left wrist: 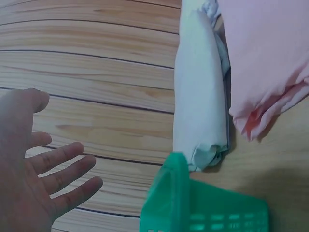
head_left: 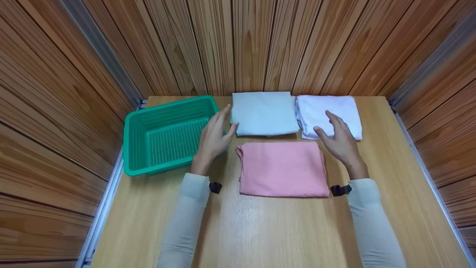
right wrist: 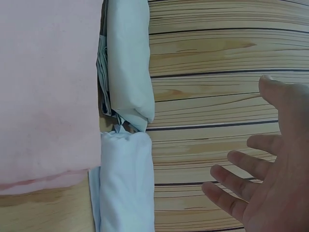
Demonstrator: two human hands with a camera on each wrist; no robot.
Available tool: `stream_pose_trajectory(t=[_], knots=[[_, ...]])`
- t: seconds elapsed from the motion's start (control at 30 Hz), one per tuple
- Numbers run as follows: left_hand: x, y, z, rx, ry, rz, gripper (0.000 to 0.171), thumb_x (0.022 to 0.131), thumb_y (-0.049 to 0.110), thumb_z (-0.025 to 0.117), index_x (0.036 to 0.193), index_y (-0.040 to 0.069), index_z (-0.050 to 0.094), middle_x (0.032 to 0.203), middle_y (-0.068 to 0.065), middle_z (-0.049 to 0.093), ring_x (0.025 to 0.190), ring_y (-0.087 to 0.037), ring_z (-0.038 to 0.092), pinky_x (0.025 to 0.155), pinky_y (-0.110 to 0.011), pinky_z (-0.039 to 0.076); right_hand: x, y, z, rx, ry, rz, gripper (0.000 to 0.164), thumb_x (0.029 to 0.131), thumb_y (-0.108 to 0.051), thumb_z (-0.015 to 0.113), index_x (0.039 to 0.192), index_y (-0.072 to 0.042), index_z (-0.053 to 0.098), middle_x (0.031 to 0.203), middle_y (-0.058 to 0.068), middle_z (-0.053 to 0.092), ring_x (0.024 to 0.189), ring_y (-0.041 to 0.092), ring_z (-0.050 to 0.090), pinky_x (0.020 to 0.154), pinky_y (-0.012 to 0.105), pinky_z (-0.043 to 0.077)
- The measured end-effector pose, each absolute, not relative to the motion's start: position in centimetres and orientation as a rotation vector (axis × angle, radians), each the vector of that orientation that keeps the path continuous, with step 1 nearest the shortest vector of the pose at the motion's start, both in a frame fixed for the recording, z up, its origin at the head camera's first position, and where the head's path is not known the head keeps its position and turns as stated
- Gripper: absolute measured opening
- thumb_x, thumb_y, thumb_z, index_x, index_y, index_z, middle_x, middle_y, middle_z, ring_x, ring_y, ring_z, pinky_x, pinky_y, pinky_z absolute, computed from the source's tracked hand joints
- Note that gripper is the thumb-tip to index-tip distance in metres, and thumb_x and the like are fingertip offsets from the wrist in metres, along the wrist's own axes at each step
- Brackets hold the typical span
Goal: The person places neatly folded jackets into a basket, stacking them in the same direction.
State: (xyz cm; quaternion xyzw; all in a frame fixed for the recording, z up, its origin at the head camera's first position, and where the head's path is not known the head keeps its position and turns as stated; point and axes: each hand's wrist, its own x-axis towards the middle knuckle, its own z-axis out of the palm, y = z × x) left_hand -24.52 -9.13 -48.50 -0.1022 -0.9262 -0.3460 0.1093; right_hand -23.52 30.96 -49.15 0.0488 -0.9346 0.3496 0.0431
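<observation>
My left hand [head_left: 215, 136] hovers by the right end of a green plastic basket [head_left: 128, 149], fingers extended and holding nothing. Just right of its fingertips lies a folded pale mint cloth [head_left: 264, 113]. My right hand [head_left: 339, 141] is held over the front of a folded white cloth [head_left: 323, 108], its fingers spread and nothing in them. Between the two forearms, nearer the front, a folded pink cloth [head_left: 283, 169] lies flat. In the left wrist view the thumb and fingers [left wrist: 72, 193] are apart; the right wrist view shows the right fingers [right wrist: 248, 164] likewise loose.
All of this stands on a light wooden table [head_left: 271, 234]. Wood-plank walls [head_left: 253, 44] rise at the back and both sides, with metal rails [head_left: 431, 163] along the table's side edges. The basket's inside shows its bare perforated bottom.
</observation>
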Motion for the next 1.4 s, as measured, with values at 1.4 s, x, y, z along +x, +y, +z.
stream_pose_trajectory(t=[1.4], knots=[[-20.8, -4.2, -56.4, -0.257, -2.931, -1.276, 0.064, 0.106, 0.023, 0.066, 0.165, 0.019, 0.040, 0.159, -0.009, 0.053, 0.148, -0.028, 0.050, 0.120, -0.047, 0.047, -20.7, 30.8, -55.7, 0.151, -2.846, 1.206, 0.067, 0.108, -0.034, 0.064, 0.161, 0.000, 0.041, 0.160, 0.026, 0.045, 0.142, 0.049, 0.050, 0.109, 0.067, 0.048]])
